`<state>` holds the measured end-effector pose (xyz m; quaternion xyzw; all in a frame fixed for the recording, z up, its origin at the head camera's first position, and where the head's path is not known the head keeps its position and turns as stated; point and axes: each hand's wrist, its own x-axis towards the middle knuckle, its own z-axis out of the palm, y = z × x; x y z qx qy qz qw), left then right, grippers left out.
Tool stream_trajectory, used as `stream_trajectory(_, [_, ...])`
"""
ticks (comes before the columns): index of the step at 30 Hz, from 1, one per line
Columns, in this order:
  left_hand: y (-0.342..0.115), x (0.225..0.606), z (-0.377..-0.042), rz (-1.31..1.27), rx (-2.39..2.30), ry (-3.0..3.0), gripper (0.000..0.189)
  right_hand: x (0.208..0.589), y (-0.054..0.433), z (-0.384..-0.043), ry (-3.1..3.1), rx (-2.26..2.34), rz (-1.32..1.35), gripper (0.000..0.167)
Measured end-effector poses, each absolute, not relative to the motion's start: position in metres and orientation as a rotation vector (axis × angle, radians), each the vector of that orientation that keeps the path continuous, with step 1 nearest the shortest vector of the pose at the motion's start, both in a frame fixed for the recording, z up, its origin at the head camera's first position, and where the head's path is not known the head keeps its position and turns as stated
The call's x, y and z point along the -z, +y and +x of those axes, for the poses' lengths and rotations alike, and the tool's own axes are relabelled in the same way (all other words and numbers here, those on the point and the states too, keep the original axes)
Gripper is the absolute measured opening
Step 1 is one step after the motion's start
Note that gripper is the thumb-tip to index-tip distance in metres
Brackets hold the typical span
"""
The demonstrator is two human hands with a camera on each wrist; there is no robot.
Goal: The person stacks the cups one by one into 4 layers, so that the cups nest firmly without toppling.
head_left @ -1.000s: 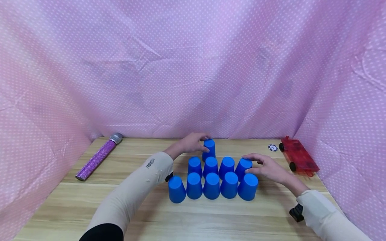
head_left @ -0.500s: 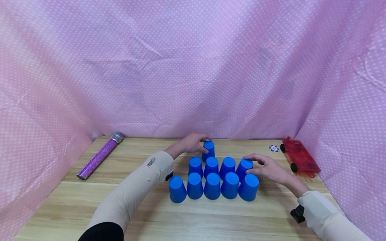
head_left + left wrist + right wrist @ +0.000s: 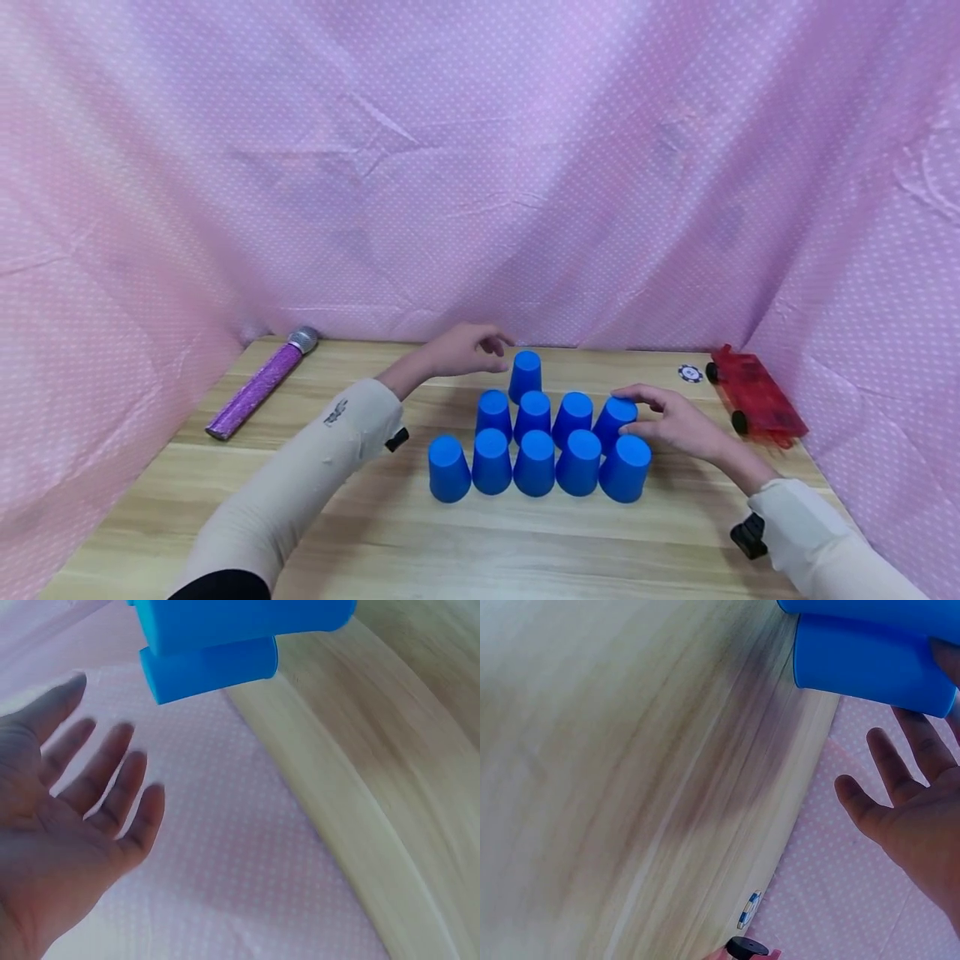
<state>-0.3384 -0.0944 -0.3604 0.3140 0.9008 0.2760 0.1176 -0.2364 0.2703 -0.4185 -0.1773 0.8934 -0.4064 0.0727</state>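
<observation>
Blue plastic cups stand upside down in two lines, several in the front row [image 3: 535,467] and several in the row behind [image 3: 533,414]. A single blue cup [image 3: 526,377] stands behind these rows. Just left of that single cup is my left hand [image 3: 461,350], apart from it with fingers loosely bent and nothing held. The left wrist view shows the same hand [image 3: 82,802] with its fingers spread below the cups. My right hand [image 3: 675,421] grips the rightmost cup [image 3: 611,421] of the second row between thumb and fingers.
A glittery purple microphone [image 3: 258,387] lies at the table's left. Toward the back right are a poker chip [image 3: 690,373] and a red see-through toy car [image 3: 757,396]. Pink dotted cloth [image 3: 480,167] hangs around the wooden table [image 3: 450,550] at back and sides.
My left hand has let go of the single back cup and drawn off to the left. The right hand keeps its hold on the cup at the row's right end.
</observation>
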Motion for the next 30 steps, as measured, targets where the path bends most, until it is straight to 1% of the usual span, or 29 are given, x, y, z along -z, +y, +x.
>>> stream_trajectory(4, [-0.111,0.361,-0.325,0.97,-0.779,2.512,0.048,0.42,0.272,-0.236,2.688,1.216,-0.535,0.052])
stream_trajectory(9, [-0.123,0.368,-0.311,0.947,-0.73,2.412,0.057,0.423,0.273,-0.235,2.694,1.216,-0.512,0.055])
stream_trajectory(21, [-0.127,0.383,-0.3,0.981,-0.743,2.429,0.057,0.417,0.272,-0.235,2.723,1.214,-0.53,0.059])
stream_trajectory(26, [-0.126,0.385,-0.298,0.969,-0.726,2.456,0.058,0.407,0.274,-0.244,2.764,1.203,-0.59,0.058])
stream_trajectory(30, [-0.126,0.386,-0.297,0.963,-0.715,2.48,0.059,0.399,0.27,-0.255,2.786,1.172,-0.572,0.059])
